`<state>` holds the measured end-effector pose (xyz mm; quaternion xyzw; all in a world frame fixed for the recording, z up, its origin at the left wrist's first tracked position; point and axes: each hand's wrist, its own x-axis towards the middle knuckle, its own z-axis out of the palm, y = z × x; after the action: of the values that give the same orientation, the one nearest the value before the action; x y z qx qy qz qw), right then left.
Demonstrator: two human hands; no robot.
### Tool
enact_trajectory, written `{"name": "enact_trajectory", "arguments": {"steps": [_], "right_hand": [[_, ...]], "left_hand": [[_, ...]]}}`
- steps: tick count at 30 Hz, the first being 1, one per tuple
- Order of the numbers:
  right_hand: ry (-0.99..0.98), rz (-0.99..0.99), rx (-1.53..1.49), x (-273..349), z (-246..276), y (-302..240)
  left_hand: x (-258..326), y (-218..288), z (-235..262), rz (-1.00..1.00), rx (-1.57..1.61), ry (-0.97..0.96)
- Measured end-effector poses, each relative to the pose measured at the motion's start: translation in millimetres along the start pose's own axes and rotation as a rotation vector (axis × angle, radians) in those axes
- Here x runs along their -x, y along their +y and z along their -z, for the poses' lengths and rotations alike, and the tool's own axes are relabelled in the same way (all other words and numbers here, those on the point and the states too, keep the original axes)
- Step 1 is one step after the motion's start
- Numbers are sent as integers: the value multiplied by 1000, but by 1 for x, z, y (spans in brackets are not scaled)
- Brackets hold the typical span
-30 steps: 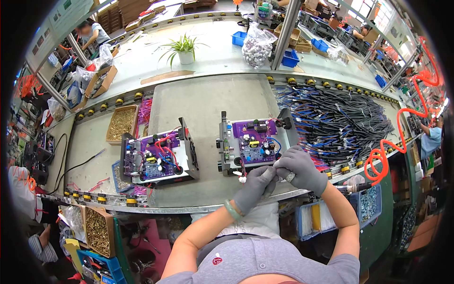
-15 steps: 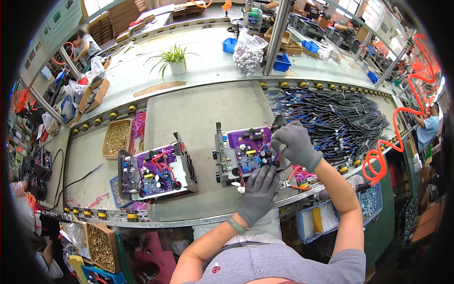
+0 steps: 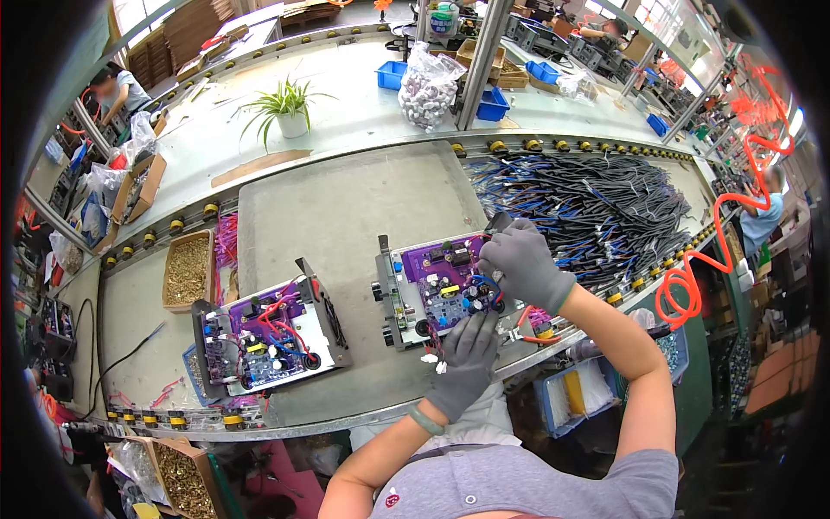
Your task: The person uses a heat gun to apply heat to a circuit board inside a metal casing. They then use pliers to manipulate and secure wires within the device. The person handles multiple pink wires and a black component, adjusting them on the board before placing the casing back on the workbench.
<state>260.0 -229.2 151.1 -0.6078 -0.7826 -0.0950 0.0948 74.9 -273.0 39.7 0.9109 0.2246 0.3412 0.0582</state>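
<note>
Both gloved hands (image 3: 497, 303) newly over purple circuit board (image 3: 441, 281), long axis left-right.

Clear plastic bag of small pale parts (image 3: 428, 85), centre rear of bench, beside blue bins. Open brown cardboard carton (image 3: 138, 186) w/ plastic bags, far left. Another clear bag (image 3: 577, 84), rear right. No screens or signs legible.
</note>
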Motion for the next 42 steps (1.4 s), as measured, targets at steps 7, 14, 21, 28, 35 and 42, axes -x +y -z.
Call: {"name": "enact_trajectory", "arguments": {"steps": [7,14,21,28,35,42], "right_hand": [[-28,35,-1,-5,-2,2],[-41,51,-42,-5,1,3],[-213,208,90,-19,-4,0],[208,121,-156,-15,3,0],[57,331,-348,18,19,-89],[287,-37,-750,25,-15,-84]], "left_hand": [[2,-2,-12,-3,25,58],[0,-1,-11,1,45,74],[-1,0,-4,-8,38,35],[26,1,36,3,328,-4],[69,-43,85,311,341,177],[25,-49,122,274,-43,308]]}}
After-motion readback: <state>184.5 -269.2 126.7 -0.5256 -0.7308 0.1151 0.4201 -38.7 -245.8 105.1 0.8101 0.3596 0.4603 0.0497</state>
